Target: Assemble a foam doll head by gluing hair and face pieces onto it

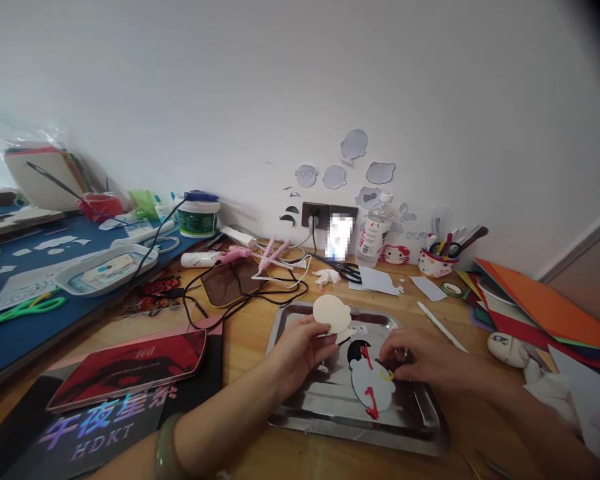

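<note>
Paper-craft pieces in hand over a steel tray [330, 427] on our bench [250, 340].

Left hand [295, 350]: fingers closed on a cream cut-out [331, 313], raised just above the tray. Right hand [425, 360]: fingertips pressed narrow on a small yellow ring [386, 375] at the edge of the grey figure [373, 390], which lies flat under them. Risks, as we judge: the figure could skid on slick metal; the cream piece could bend in a tight pinch. Beyond the fingers: tangled cables [260, 280], water bottle [375, 233], paper shapes on a white wall [300, 80], coloured card [545, 300] to the right.
</note>
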Available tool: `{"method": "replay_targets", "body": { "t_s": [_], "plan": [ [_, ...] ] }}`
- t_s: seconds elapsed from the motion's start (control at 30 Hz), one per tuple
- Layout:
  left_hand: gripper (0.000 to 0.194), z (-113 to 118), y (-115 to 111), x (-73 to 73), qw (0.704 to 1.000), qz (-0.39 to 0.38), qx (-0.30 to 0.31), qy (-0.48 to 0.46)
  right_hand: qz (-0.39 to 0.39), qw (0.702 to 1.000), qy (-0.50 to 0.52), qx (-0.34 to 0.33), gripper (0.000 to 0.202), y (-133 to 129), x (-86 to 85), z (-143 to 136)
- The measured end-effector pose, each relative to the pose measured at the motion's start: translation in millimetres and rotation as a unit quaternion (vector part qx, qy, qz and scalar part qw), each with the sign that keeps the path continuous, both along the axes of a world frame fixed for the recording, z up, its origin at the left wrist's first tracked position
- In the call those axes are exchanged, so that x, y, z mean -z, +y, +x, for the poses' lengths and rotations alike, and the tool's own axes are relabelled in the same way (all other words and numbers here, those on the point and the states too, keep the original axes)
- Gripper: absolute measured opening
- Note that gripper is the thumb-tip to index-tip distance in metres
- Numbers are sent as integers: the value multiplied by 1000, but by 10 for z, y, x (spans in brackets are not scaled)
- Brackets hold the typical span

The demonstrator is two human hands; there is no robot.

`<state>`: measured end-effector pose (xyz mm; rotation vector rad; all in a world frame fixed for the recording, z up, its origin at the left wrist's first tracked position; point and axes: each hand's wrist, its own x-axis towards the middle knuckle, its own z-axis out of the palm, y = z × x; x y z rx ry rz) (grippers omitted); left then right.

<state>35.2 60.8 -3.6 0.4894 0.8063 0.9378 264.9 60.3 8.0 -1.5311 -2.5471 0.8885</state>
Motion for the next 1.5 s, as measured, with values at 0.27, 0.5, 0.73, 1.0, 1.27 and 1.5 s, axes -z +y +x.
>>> {"method": "replay_targets", "body": {
  "t_s": [0.27, 0.5, 0.73, 1.0, 1.27, 1.5],
  "plan": [
    [13, -3, -8, -13, 1000, -1, 0, -3, 33, 999, -12, -1, 8, -64, 3, -102],
    [18, -7, -3, -6, 1000, 3, 6, -4, 63, 995, 46, 55, 11, -47, -35, -132],
    [17, 11, -18, 9, 1000, 11, 7, 0, 40, 973, 168, 151, 19, -58, -141, -209],
    [14, 56, -68, -35, 1000, 2, 5, -5, 86, 975, 165, 119, 11, -215, -280, -501],
    [14, 64, -110, -45, 999, 27, 17, -20, 137, 985, 105, 26, 18, -242, -331, -530],
    [15, 90, -161, -36, 999, 27, 41, -21, 102, 990, 61, 79, 20, -236, -230, -526]
  ]
}}
